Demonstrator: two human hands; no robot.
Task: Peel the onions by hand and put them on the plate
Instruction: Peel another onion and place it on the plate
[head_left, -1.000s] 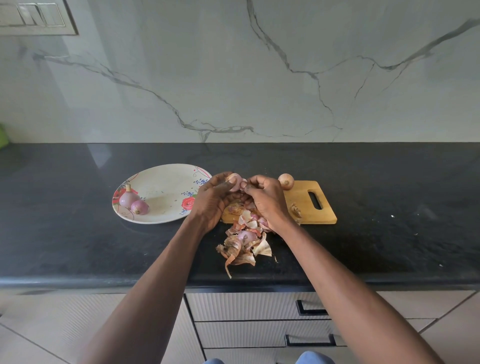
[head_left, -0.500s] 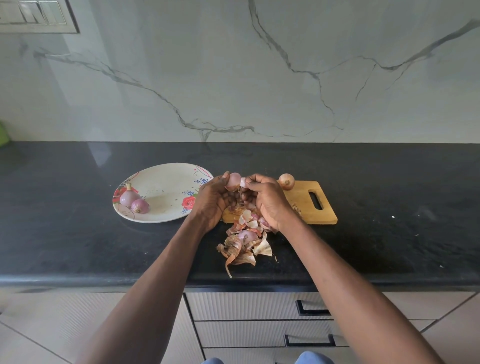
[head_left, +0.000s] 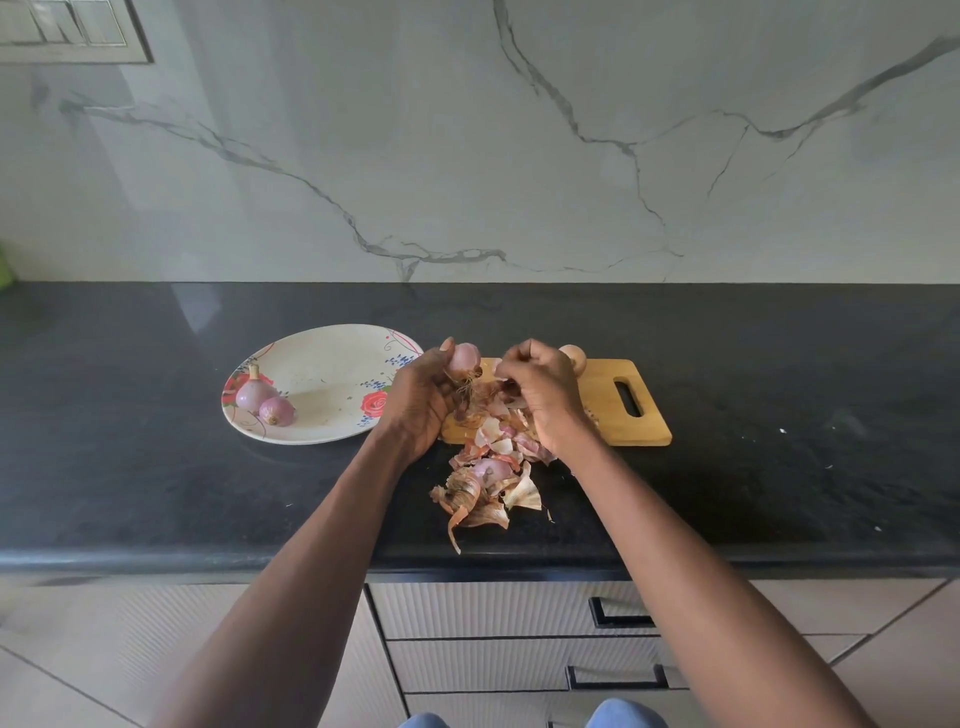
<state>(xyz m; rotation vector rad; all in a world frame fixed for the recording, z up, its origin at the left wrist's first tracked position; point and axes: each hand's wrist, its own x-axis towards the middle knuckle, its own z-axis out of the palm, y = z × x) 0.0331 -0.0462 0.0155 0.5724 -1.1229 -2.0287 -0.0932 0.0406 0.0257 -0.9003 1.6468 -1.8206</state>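
Left grip (head_left: 418, 397) around onion (head_left: 464, 356), fingertip-high above board (head_left: 605, 400)

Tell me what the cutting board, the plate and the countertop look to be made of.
Cutting board: wood or bamboo, judging by its matt, honey-brown surface and cut-out handle slot.
Plate: probably glazed ceramic or melamine; smooth white with printed flowers, so the look leaves it open.
Countertop: polished dark stone, likely granite, speckled and faintly reflective.

Ahead of you, a black speckled worktop (head_left: 156, 467) meets a pale marble wall (head_left: 467, 156) with grey veins. A switch plate (head_left: 67, 31) sits at eleven o'clock; ribbed drawers (head_left: 493, 610) with dark handles at six.
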